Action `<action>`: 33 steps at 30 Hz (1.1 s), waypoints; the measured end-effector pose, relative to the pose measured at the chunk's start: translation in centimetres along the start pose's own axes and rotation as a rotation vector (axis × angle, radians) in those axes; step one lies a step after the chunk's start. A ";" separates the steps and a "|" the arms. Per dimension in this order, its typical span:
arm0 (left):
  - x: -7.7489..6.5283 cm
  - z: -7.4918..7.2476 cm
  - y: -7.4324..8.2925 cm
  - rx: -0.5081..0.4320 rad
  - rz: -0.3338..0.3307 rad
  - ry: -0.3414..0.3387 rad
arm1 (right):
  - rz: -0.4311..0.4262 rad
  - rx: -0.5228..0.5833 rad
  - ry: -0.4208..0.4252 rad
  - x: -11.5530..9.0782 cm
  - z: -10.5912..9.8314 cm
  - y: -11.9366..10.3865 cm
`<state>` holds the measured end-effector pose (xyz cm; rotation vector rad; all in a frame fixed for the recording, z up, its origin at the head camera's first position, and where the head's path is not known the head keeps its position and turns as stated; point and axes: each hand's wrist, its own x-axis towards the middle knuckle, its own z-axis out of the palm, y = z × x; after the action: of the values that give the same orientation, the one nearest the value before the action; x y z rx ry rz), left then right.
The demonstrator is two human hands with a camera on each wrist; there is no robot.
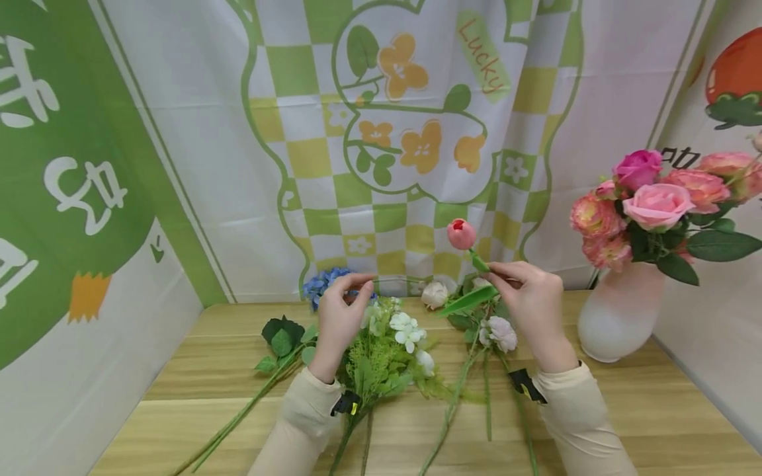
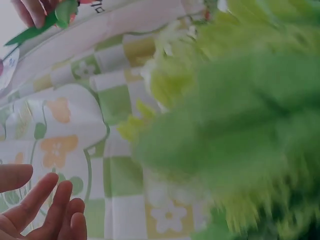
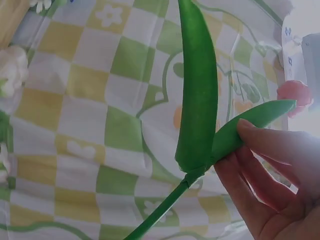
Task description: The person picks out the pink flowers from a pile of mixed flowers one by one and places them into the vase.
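My right hand [image 1: 531,305] pinches a pink tulip [image 1: 461,234] between thumb and fingers. In the right wrist view the thumb lies on one of its long green leaves [image 3: 197,90], close to where the leaves meet the stem [image 3: 162,207]. The bloom points up and to the left in the head view. My left hand [image 1: 348,317] hovers over a leafy bunch with white flowers [image 1: 407,330], thumb and fingertips apart and nothing between them in the left wrist view. Blue flowers [image 1: 321,284] lie behind that hand.
A white-pink vase [image 1: 622,311] of pink roses [image 1: 657,206] stands at the right. Pale roses [image 1: 499,332] on long stems lie on the wooden table [image 1: 196,370] below my right hand. Leafy stems [image 1: 256,396] lie at the left. A checkered cloth [image 1: 309,158] hangs behind.
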<state>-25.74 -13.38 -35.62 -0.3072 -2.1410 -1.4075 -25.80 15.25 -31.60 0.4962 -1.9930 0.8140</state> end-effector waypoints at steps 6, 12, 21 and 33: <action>-0.4 -1.9 -1.1 0.078 -0.027 -0.005 | -0.022 -0.006 0.140 1.1 -2.1 1.3; -0.4 -2.9 -2.1 0.185 -0.030 -0.031 | 0.029 -0.037 0.263 1.9 -4.5 2.8; -0.8 -4.3 -2.9 0.367 -0.099 -0.158 | 0.093 -0.054 0.337 2.9 -7.4 4.0; -1.6 -6.5 -5.5 0.553 -0.102 -0.188 | 0.124 0.004 0.413 4.9 -10.7 5.2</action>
<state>-24.94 -21.40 -38.78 -0.1193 -2.6243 -0.8044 -25.23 26.39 -25.23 0.1859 -1.6494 0.9145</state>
